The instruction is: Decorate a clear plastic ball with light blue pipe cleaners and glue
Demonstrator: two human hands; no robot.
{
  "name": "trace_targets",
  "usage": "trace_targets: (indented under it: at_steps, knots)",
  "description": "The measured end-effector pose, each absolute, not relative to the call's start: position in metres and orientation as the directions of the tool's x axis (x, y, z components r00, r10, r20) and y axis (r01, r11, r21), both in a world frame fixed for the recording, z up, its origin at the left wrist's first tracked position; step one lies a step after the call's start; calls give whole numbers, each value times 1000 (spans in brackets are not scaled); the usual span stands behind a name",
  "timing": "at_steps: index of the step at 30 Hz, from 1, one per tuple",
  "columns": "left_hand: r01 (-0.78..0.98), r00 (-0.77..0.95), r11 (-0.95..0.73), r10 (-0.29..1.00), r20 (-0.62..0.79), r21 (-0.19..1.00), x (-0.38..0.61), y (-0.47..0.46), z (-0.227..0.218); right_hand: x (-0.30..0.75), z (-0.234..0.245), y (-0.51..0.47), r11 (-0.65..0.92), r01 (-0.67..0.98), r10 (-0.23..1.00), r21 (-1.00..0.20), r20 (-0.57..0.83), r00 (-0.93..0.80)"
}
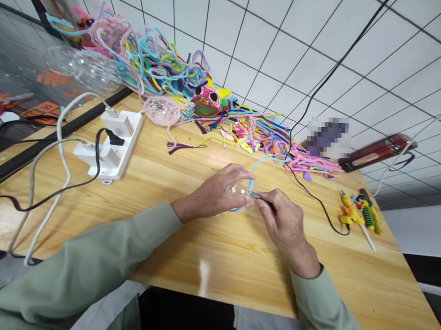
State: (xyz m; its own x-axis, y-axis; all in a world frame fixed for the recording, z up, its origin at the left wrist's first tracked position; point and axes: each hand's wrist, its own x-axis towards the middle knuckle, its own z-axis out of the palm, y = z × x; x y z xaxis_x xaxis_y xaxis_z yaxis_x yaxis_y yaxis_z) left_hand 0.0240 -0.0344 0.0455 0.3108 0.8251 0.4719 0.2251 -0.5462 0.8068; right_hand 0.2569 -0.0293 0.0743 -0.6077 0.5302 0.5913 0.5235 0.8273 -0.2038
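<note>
My left hand [212, 193] is closed round a small clear plastic ball [237, 188], thumb on the near side and fingers on the far side. A light blue pipe cleaner [267, 158] runs from the ball in a loose curve to the right. Part of it lies along the ball's right side, and a bit of blue shows below. Between thumb and fingers, my right hand [285, 219] grips a slim metal-tipped tool [255, 194]. The tip points left and meets the ball where the pipe cleaner lies; the tool's exact kind is hidden by the fingers.
A white power strip [126, 152] with plugs and cords stands at left. Tangled coloured pipe cleaners [155, 71] and a pink face-like craft piece [207, 100] line the wall. At right lie a yellow glue gun [348, 210], pliers [369, 214] and a red flask [381, 151].
</note>
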Motion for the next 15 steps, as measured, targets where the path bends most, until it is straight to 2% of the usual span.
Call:
trace_targets:
  at_steps: [11,15]
  knots:
    - [231,309,-542,828,467,808,25,-35,47,255,78,-34,790,545,596,-281,561,-575]
    - [225,312,-547,824,473,806,25,-35,46,254,77,-34,794,535,584,-287,604,-543]
